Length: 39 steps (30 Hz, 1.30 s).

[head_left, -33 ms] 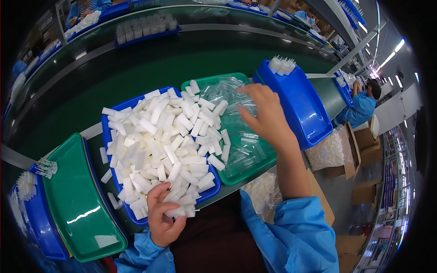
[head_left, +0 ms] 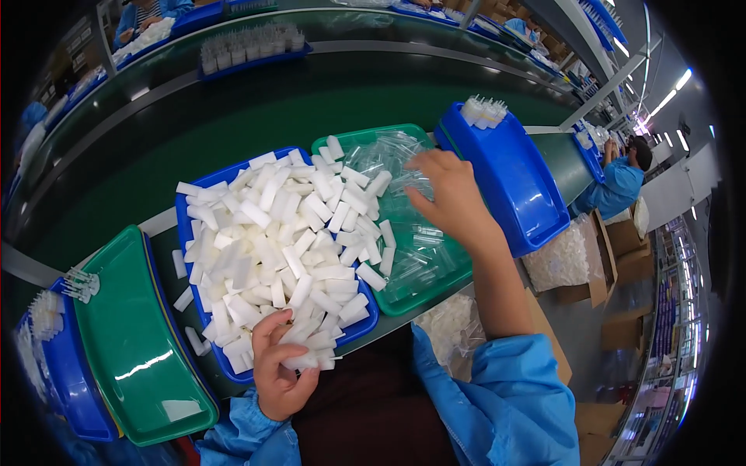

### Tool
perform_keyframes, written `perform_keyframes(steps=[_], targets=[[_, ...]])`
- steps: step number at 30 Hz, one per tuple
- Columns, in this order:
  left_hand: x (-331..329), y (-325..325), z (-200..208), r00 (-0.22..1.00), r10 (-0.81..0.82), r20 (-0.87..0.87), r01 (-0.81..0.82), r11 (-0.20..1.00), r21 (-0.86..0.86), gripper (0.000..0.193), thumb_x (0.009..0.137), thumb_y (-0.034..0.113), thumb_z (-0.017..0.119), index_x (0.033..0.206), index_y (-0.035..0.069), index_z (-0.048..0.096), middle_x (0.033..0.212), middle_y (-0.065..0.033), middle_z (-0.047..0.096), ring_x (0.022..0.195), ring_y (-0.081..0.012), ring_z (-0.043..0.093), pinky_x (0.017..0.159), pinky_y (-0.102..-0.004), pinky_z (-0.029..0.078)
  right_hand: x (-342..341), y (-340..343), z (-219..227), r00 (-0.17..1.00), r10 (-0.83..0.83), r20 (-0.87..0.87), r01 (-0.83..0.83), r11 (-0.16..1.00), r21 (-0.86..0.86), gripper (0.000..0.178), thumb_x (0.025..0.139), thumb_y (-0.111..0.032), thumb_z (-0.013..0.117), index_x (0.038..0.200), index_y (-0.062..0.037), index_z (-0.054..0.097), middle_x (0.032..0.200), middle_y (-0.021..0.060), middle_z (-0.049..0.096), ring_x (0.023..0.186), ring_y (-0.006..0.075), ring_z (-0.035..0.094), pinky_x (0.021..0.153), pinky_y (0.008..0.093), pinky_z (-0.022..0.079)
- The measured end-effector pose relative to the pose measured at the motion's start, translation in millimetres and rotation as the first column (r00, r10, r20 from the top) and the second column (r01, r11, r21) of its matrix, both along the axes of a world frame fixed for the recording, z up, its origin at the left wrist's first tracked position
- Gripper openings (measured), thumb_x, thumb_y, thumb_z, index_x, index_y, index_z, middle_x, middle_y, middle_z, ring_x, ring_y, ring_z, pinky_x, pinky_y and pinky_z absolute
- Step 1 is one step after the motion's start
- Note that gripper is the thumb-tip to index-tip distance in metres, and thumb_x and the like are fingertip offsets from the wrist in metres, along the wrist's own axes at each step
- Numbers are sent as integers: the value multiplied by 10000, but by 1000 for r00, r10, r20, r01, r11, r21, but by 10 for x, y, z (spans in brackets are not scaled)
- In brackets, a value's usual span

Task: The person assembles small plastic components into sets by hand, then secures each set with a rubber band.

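My left hand curls around a few white plastic cylinders at the near edge of a blue tray; a thin tip sticks out from one of them. That tray is heaped with white cylindrical pieces. To its right lies a green tray holding clear plastic tubes, with some white pieces spilling onto its left side. My right hand hovers over the tubes, thumb and fingers apart, with nothing visible between them. Its fingertips are close to the tubes; contact is unclear.
An empty-looking green tray stands at left beside a blue tray. Stacked blue trays at right carry upright white pieces. Beyond runs a green conveyor belt. Open cartons sit on the floor; a co-worker sits at far right.
My right hand's fingers have shifted very slightly over the clear tubes. My left hand keeps its hold on the white cylinders.
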State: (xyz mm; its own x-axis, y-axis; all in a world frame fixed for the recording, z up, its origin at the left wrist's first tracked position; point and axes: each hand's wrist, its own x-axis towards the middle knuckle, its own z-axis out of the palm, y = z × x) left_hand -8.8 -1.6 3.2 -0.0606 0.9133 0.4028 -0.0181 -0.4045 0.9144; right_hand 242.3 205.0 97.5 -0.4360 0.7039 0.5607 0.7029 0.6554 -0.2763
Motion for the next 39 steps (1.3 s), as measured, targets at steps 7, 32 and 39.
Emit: perform_keyframes(steps=[7, 32, 39], targets=[[23, 12, 152, 1000, 24, -10, -24, 1000, -2, 343, 693, -61, 635, 1004, 50, 540, 1332, -220, 341, 1068, -305, 552, 882, -378, 469, 116, 376, -513, 858, -141, 495, 142, 989, 37, 282, 684, -135, 679, 964, -123, 645, 1017, 47, 613, 1031, 233, 515, 872, 431, 347], [-21, 25, 264, 947, 186, -263, -215, 973, -87, 268, 773, 10, 665, 1031, 37, 594, 1358, -189, 354, 1035, -291, 541, 869, -354, 452, -608, -1028, -327, 709, 267, -652, -614, 690, -384, 180, 939, -104, 462, 1100, -25, 458, 986, 88, 579, 813, 113, 488, 747, 248, 406], [-39, 5, 294, 918, 189, -349, -223, 973, -61, 293, 758, 11, 673, 1037, 52, 594, 1353, -199, 350, 1082, -316, 506, 901, -380, 432, -812, -1213, -469, 317, -148, -937, -883, 313, -348, 307, 908, -30, 547, 1193, -18, 433, 1053, 97, 567, 883, 114, 538, 754, 224, 432]])
